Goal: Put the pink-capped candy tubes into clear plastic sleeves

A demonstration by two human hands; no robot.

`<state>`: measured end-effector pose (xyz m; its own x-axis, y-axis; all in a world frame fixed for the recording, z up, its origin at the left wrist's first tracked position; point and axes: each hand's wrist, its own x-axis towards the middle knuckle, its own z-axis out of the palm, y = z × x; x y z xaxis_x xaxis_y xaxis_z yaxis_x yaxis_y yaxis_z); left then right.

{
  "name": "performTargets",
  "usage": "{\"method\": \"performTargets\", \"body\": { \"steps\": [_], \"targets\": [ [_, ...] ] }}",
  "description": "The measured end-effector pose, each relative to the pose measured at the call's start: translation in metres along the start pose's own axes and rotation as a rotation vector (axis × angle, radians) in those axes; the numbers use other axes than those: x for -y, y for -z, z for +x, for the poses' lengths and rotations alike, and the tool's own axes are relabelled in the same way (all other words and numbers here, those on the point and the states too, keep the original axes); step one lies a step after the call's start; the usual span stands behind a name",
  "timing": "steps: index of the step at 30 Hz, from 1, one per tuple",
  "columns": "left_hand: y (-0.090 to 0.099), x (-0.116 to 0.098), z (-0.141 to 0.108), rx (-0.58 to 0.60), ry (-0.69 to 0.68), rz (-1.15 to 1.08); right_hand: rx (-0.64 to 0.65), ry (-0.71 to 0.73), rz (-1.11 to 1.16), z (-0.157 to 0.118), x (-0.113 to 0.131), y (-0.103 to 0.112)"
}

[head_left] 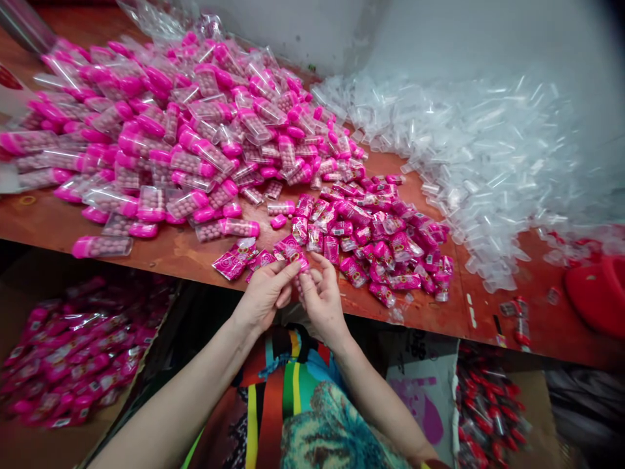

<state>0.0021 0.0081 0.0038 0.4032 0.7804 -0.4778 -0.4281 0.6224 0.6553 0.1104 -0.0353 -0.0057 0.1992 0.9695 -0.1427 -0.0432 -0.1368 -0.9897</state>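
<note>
Just over the table's front edge, my left hand [263, 291] and my right hand [323, 301] meet, fingers closed in a pinch on a small pink candy tube [302, 263]. My fingers cover most of it. Right behind the fingertips lie flat pink printed sleeves [235, 259]. To the right is a heap of candy tubes in printed pink sleeves [381, 244]. A large pile of clear, pink-capped candy tubes [195, 153] without sleeves, filled with small pink balls, covers the table's left and back. One loose pink cap [278, 221] sits between the piles.
Clear plastic tubes [459, 143] are heaped against the wall at the right. A red round object [598, 296] and several small red-capped tubes [521, 322] lie at the right end. Below the table stand a box of pink sleeved tubes [78, 352] and a box of red-capped ones [493, 407].
</note>
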Motion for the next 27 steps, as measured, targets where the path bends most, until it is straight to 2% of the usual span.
{"method": "performTargets", "body": {
  "steps": [3,5,7,10,12,17,19,21,23,27],
  "targets": [
    [-0.005,-0.001,-0.003,-0.02,-0.003,-0.023,-0.027,0.155,-0.216,0.002,0.003,0.002],
    [-0.007,-0.003,-0.003,-0.021,0.008,-0.061,-0.031,0.181,-0.227,0.004,0.006,0.002],
    [-0.006,-0.004,-0.002,0.008,0.041,-0.069,-0.02,0.071,-0.066,0.006,0.008,0.001],
    [-0.002,-0.004,-0.002,0.051,0.076,-0.03,0.046,-0.194,0.295,0.009,0.009,-0.001],
    [-0.001,-0.003,-0.004,0.047,0.063,0.024,0.092,-0.274,0.422,0.009,0.007,-0.002],
    [-0.004,-0.001,-0.008,0.016,0.05,0.121,-0.019,-0.107,0.262,0.006,0.002,-0.004],
    [-0.005,-0.005,-0.008,0.023,0.052,0.122,0.032,-0.127,0.269,0.004,0.001,0.0],
    [-0.004,-0.008,-0.007,0.035,0.043,0.126,0.147,-0.155,0.301,0.002,0.001,0.007],
    [-0.004,-0.009,-0.006,0.059,0.043,0.14,0.204,-0.11,0.253,0.001,0.002,0.013],
    [-0.007,0.0,-0.006,0.068,0.033,0.193,0.103,-0.032,0.162,0.006,-0.001,0.022]
  ]
}}
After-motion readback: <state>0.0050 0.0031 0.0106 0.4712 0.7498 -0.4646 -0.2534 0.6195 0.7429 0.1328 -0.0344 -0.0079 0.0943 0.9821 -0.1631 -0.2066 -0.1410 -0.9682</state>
